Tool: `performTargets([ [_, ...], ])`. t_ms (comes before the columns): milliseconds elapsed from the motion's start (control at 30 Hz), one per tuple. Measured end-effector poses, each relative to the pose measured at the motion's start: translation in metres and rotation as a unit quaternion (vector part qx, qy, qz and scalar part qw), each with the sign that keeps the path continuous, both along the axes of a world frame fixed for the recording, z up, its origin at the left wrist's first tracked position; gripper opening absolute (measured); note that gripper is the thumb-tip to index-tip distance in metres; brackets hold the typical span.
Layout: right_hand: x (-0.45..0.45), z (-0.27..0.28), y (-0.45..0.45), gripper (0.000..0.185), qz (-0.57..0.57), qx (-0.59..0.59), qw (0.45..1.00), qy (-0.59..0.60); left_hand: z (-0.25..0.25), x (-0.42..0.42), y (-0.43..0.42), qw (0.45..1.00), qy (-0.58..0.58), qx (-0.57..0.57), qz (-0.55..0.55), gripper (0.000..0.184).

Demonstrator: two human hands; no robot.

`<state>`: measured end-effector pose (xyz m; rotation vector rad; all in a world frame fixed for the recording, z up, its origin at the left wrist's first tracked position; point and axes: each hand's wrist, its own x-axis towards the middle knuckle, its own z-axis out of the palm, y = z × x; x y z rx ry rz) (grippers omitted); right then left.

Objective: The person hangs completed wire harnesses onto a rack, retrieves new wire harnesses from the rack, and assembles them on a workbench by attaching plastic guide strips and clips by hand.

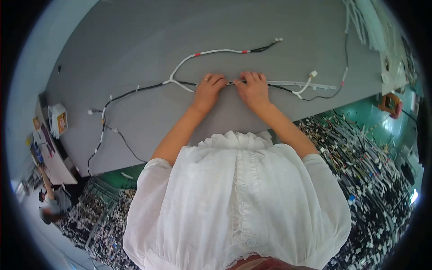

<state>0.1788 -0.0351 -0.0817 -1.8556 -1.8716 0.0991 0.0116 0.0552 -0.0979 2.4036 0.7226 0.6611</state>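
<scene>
A long wire harness (pixel 139 89) in black and white wrapping runs across the grey table (pixel 135 40). Near its middle, my left hand (pixel 209 92) pinches it just right of a white Y-shaped branch (pixel 168 81). My right hand (pixel 253 90) grips the same harness a short gap away, fingers curled on it. A thin white strip (pixel 310 84) extends rightward beside the harness from my right hand. A white connector (pixel 313 73) ends a short branch to the right. Above my hands curves a white branch with red bands (pixel 216 51), ending in small connectors (pixel 278 40).
Large bundles of wires (pixel 373 180) fill the lower right, with more (pixel 112 220) at lower left. A person (pixel 56 202) is at far left by a side table (pixel 56 157). White strips (pixel 366 22) hang at the upper right, above a wooden stool (pixel 390 105).
</scene>
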Motion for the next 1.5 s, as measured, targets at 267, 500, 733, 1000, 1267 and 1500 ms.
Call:
performTargets([
  [267, 0.081, 0.047, -0.089, 0.019, -0.431, -0.036, 0.881, 0.191, 0.035, 0.036, -0.005, 0.991, 0.028, -0.130, -0.017, 0.027],
  [500, 0.122, 0.006, -0.110, 0.028, -0.417, -0.149, 0.803, 0.398, 0.007, 0.075, -0.019, 0.992, 0.038, -0.072, -0.096, 0.021],
  [733, 0.119, 0.056, -0.083, 0.014, -0.240, 0.029, 0.959, 0.149, 0.008, 0.074, -0.019, 0.991, 0.037, -0.026, -0.128, 0.024],
  [1000, 0.130, 0.003, -0.124, 0.013, -0.139, 0.067, 0.984, 0.084, 0.000, 0.070, -0.021, 0.983, 0.075, 0.059, -0.160, 0.041],
  [1267, 0.117, 0.000, -0.117, 0.013, -0.229, 0.144, 0.962, 0.049, 0.031, 0.093, -0.013, 0.975, 0.021, 0.010, -0.220, 0.028],
  [1500, 0.126, 0.002, -0.102, 0.012, -0.208, 0.168, 0.963, 0.023, -0.003, 0.155, -0.042, 0.976, -0.072, -0.023, -0.206, 0.027],
])
